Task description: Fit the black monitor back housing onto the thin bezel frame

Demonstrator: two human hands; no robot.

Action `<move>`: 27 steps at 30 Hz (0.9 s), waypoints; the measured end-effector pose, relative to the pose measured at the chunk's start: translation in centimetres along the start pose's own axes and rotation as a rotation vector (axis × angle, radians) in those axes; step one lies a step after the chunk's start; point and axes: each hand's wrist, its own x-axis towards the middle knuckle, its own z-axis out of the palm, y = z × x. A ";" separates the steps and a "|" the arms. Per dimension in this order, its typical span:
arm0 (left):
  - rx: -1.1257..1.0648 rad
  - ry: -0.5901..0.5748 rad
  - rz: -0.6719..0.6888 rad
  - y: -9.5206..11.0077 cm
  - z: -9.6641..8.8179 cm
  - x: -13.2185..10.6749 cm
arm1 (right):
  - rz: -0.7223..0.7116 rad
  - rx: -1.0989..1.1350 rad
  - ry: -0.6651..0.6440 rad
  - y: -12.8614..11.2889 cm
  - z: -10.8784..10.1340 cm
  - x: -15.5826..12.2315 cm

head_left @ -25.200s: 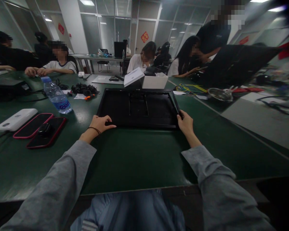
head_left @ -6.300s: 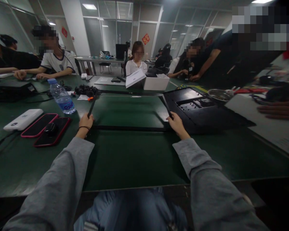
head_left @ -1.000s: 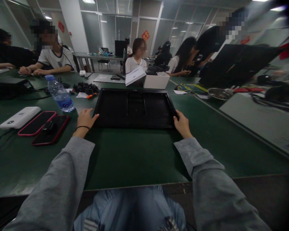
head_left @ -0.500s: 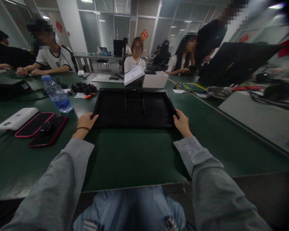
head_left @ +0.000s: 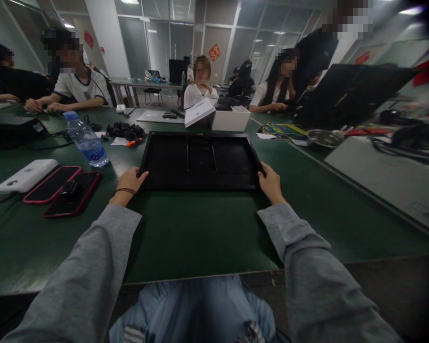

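Panel [head_left: 200,159]: black, wide, stiff, probably light. I hold its near corners, left hand [head_left: 128,180] and right hand [head_left: 270,180] each clasping an edge.

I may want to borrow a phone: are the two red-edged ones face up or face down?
Cannot tell. Both red-edged phones lie flat on the green table, dark sides up, a small black object resting on them.

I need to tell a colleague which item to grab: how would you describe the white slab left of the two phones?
On the green table, look left of the person's left hand, past the water bottle. Beside two red-edged phones lies the white power bank: the only white, thick, rounded block there.
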 end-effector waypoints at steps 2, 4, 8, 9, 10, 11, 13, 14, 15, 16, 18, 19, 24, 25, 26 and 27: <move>-0.008 -0.015 -0.002 0.0 0.1 0.0 | 0.021 -0.020 0.011 -0.2 -0.1 -0.2; -0.016 -0.032 0.002 -0.1 0.2 -0.1 | 0.042 -0.019 0.033 -0.2 -0.2 -0.3; -0.062 -0.051 -0.003 0.1 0.0 -0.4 | 0.023 0.002 0.095 -0.5 -0.3 -0.1; -0.084 -0.032 -0.004 0.2 -0.1 -0.6 | 0.002 -0.012 0.131 -0.7 -0.3 -0.1; -0.104 0.006 0.003 0.5 -0.2 -0.7 | -0.024 -0.036 0.173 -1.0 -0.4 -0.1; -0.119 0.062 0.015 0.8 -0.4 -0.9 | -0.051 -0.067 0.218 -1.5 -0.4 -0.1; -0.114 0.210 0.059 1.6 -0.7 -1.4 | -0.103 -0.131 0.282 -2.6 -0.5 -0.3; -0.104 0.271 0.079 2.1 -0.8 -1.7 | -0.122 -0.156 0.295 -3.2 -0.5 -0.5; -0.099 0.307 0.107 2.6 -0.9 -2.1 | -0.136 -0.176 0.298 -3.9 -0.4 -0.7; -0.095 0.321 0.137 3.1 -0.9 -2.5 | -0.145 -0.189 0.293 -4.6 -0.3 -1.0; -0.085 0.304 0.200 4.2 -0.8 -3.3 | -0.161 -0.198 0.254 -5.9 0.0 -1.5; -0.076 0.282 0.236 4.7 -0.7 -3.7 | -0.173 -0.196 0.222 -6.5 0.3 -1.8; -0.018 0.195 0.392 6.2 0.7 -4.9 | -0.258 -0.186 0.031 -8.8 1.7 -3.3; -0.008 0.185 0.418 6.2 1.0 -4.9 | -0.279 -0.194 -0.008 -9.0 1.9 -3.5; 0.003 0.177 0.439 6.2 1.2 -4.9 | -0.301 -0.205 -0.044 -9.2 2.2 -3.6; 0.014 0.171 0.452 6.1 1.4 -4.9 | -0.319 -0.216 -0.075 -9.2 2.4 -3.7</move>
